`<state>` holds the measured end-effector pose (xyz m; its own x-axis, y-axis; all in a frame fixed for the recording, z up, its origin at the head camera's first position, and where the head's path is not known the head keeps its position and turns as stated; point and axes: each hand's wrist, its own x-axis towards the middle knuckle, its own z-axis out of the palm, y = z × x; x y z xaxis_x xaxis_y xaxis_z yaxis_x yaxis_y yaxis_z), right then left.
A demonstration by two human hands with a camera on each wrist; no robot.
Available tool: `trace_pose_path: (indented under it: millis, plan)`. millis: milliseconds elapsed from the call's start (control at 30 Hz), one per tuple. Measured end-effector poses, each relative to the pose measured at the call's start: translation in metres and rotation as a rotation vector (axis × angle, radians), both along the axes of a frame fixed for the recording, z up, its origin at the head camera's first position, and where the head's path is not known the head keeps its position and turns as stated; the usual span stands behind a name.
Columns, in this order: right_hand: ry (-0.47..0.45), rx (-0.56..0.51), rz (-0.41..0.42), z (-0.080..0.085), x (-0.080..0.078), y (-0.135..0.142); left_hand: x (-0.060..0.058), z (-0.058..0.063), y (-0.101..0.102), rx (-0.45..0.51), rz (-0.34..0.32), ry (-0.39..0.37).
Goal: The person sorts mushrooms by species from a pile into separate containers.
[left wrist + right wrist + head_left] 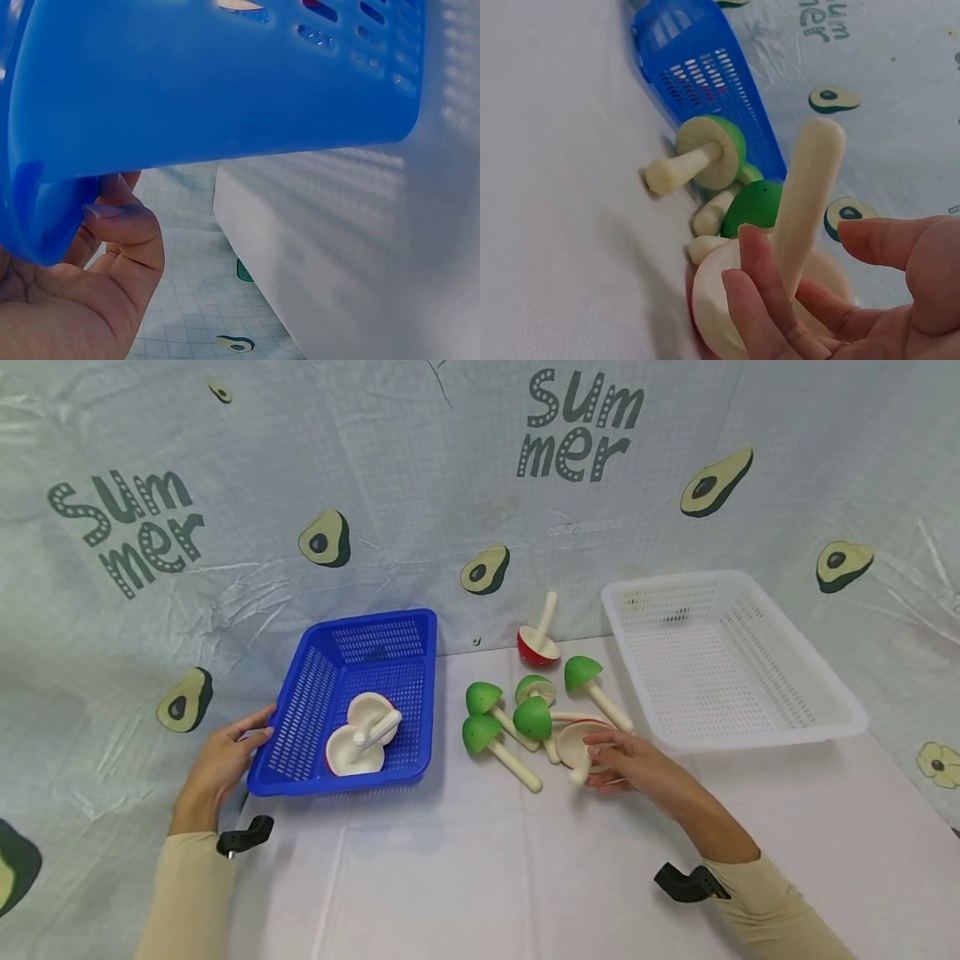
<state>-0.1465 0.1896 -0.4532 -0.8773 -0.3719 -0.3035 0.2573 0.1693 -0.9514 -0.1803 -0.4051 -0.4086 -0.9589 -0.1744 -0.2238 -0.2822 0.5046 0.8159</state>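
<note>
My left hand grips the left rim of a blue plastic basket; in the left wrist view its fingers curl under that rim. Inside the basket lie two toy mushrooms with cream undersides upward and red edges. My right hand is at another red-capped toy mushroom, which rests cap down. In the right wrist view, the cream stem rises between spread fingers and a thumb that stands apart from it. Beside this mushroom lie several green-capped toy mushrooms.
A white plastic basket stands on the right side of the white table. One more red-capped mushroom sits cap down at the back edge, near the avocado-printed cloth hanging behind.
</note>
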Motion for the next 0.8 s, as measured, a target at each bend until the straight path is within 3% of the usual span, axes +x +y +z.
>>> trace_pose_path:
  millis: [367, 567, 800]
  plan:
    - [0.051, 0.03, -0.017, 0.002, 0.007, -0.003, -0.001, -0.002, -0.002, -0.002, 0.0, -0.006]
    - [0.062, 0.037, -0.032, 0.011, 0.01, -0.002, 0.0, -0.002, -0.001, -0.003, -0.009, 0.006]
    - [0.051, 0.001, 0.004, 0.021, 0.013, 0.0, 0.0, -0.002, -0.001, -0.007, -0.01, 0.021]
